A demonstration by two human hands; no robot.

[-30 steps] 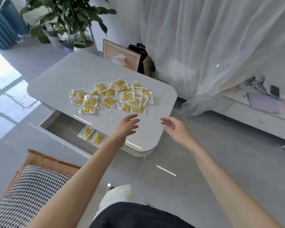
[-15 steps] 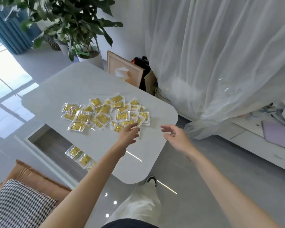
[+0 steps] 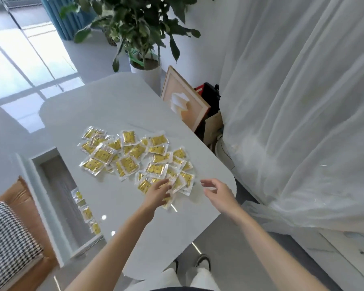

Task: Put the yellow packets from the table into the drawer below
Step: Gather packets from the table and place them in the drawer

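Centrally, the yellow packets (image 3: 135,156) lie in a loose overlapping heap on the white table (image 3: 105,106), toward its right half; each is a clear sachet with a gold panel. The nearest edge of the heap sits under the left hand (image 3: 159,193), whose fingers (image 3: 166,185) are spread and laid flat on the closest packets, touching them; no pinch visible, and whether any packet is lifted cannot be told. One packet pokes out beneath the palm on the near side.

Right hand (image 3: 215,191) hovers just beside the heap's right edge, above the tabletop, apart from the packets, fingers loosely curled and parted, holding nothing.

Below the table's left edge the drawer (image 3: 57,185) is pulled out; a few yellow packets (image 3: 86,213) already lie in it, in a rough row near the table edge.

Surroundings: an orange chair with a checked cushion (image 3: 6,238) at lower left; a potted plant (image 3: 143,38) beyond the table's far end; a framed picture (image 3: 183,101) leaning behind the table's right side; a white sheer curtain (image 3: 298,101) filling the right.
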